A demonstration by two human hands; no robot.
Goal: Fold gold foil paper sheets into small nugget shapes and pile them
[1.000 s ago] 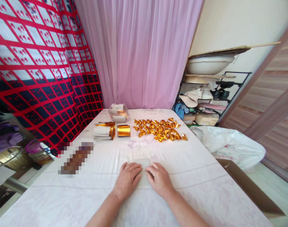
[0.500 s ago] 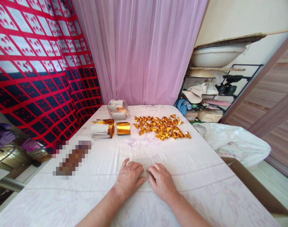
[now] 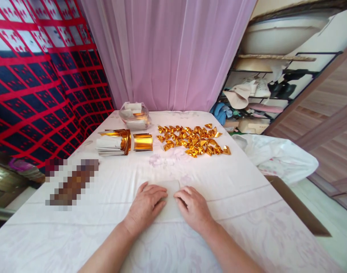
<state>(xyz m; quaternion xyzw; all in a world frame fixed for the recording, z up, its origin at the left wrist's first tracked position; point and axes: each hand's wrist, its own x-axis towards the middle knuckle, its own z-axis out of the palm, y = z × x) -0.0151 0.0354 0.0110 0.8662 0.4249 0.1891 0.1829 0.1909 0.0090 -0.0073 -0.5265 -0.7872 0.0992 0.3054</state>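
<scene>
A pale sheet of paper [image 3: 172,186] lies on the tablecloth between my two hands. My left hand [image 3: 146,204] rests on the paper's left part, palm down, its fingers stretched toward the middle and the thumb apart. At the right edge, my right hand [image 3: 194,209] has bent fingers and thumb closed on the paper. The hands cover both side edges of the sheet. Farther off stand a stack of gold foil papers [image 3: 143,142] and a thicker pile of folded papers [image 3: 113,145], white side out. Many folded gold foil pieces [image 3: 194,142] lie scattered to their right.
Behind the stacks sits a clear plastic bag [image 3: 134,116] with more papers. A pixelated brown object [image 3: 73,185] lies on the left. A white bag [image 3: 284,155] and a cardboard box [image 3: 301,208] are beyond the right table edge, near a rack [image 3: 275,96].
The camera view has shifted down and closer, so the table things appear a little higher. Both hands stay at the paper, spread slightly farther apart.
</scene>
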